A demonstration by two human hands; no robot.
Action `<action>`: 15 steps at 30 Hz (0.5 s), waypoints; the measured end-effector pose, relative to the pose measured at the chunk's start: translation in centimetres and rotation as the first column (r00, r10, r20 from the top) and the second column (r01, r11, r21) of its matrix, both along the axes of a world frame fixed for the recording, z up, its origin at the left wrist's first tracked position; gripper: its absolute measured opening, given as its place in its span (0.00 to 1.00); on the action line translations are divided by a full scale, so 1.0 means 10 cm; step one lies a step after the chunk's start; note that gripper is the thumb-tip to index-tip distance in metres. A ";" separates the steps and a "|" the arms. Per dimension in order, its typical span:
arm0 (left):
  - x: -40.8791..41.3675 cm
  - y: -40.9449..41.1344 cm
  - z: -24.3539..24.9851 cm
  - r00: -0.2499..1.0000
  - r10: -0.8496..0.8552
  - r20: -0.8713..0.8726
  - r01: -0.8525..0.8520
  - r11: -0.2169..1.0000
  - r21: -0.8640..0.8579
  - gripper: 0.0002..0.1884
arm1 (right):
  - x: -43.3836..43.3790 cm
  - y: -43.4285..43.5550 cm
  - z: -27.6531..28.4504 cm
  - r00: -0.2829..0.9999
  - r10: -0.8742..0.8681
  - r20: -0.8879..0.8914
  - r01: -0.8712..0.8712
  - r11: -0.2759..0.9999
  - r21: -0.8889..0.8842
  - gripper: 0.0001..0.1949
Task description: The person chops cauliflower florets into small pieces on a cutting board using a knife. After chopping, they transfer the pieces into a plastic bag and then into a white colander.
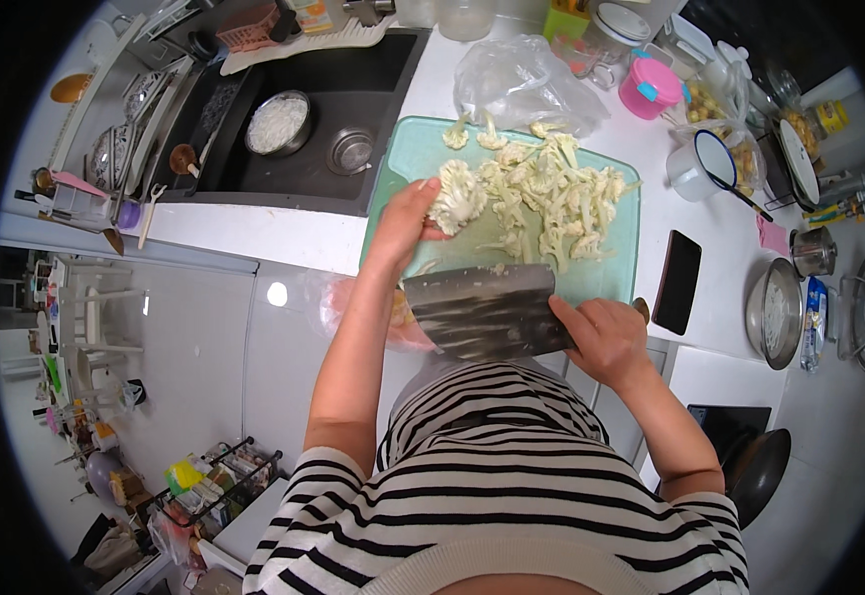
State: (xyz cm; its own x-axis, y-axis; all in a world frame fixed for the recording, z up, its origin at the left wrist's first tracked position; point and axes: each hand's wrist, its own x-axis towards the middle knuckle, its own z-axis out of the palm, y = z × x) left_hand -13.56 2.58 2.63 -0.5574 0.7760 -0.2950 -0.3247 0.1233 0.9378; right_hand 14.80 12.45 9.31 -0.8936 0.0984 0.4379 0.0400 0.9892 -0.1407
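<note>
My left hand (408,222) holds a large piece of cauliflower (458,197) over the left part of a pale green cutting board (600,288). In my right hand (605,338) is the handle end of a broad cleaver (488,311), its blade lying flat across the board's near edge and pointing left, with small white bits stuck on it. Cut cauliflower florets (551,186) are heaped on the middle and right of the board. A few separate florets (455,135) lie at its far edge. The blade and the cauliflower piece are apart.
A dark sink (373,111) with a metal bowl (300,132) of white food lies left of the board. Behind the board sits a clear plastic bag (507,82). On the right are a pink container (652,85), a white enamel mug (689,171), a phone (678,282) and a metal bowl (756,316).
</note>
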 end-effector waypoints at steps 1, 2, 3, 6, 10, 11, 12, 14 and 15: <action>-0.01 -0.02 0.02 0.998 0.017 0.064 -0.019 0.999 0.045 0.24 | 0.00 0.01 0.00 1.000 0.000 0.005 0.000 1.000 -0.005 0.29; -0.04 -0.05 0.07 0.991 0.032 0.129 -0.044 0.995 0.088 0.24 | 0.00 0.02 0.00 1.000 0.001 0.010 -0.001 1.000 -0.011 0.29; -0.09 -0.11 0.13 0.980 0.053 0.190 -0.078 0.989 0.124 0.23 | -0.01 0.02 -0.01 1.000 0.005 0.009 -0.004 1.000 -0.027 0.30; -0.28 -0.37 0.21 0.956 0.062 0.286 -0.142 0.953 0.268 0.27 | -0.05 -0.03 0.01 0.998 0.021 0.054 -0.016 0.995 -0.096 0.29; -0.37 -0.87 0.21 0.926 0.107 0.361 -0.255 0.883 0.393 0.28 | -0.17 -0.27 0.00 0.963 0.056 0.265 0.055 0.917 -0.395 0.16; -0.34 -0.98 0.20 0.918 0.142 0.370 -0.293 0.872 0.393 0.28 | -0.24 -0.34 -0.01 0.947 0.057 0.316 0.100 0.882 -0.460 0.15; -0.31 -1.07 0.18 0.899 0.178 0.400 -0.341 0.857 0.387 0.28 | -0.34 -0.39 -0.03 0.929 0.064 0.364 0.145 0.843 -0.518 0.13; -0.24 -1.17 0.13 0.888 0.209 0.410 -0.367 0.859 0.358 0.28 | -0.50 -0.44 -0.01 0.884 0.072 0.461 0.246 0.768 -0.591 0.11; -0.22 -1.22 0.11 0.881 0.232 0.413 -0.387 0.855 0.345 0.28 | -0.55 -0.43 0.00 0.876 0.060 0.478 0.261 0.776 -0.575 0.10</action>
State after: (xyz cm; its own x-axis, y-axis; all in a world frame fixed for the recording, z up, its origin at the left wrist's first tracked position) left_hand -15.79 -9.63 3.72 -0.7103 0.6713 -0.2117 -0.5902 -0.4042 0.6988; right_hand 9.31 8.14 9.28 -0.9349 0.2977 -0.1934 0.3499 0.6815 -0.6427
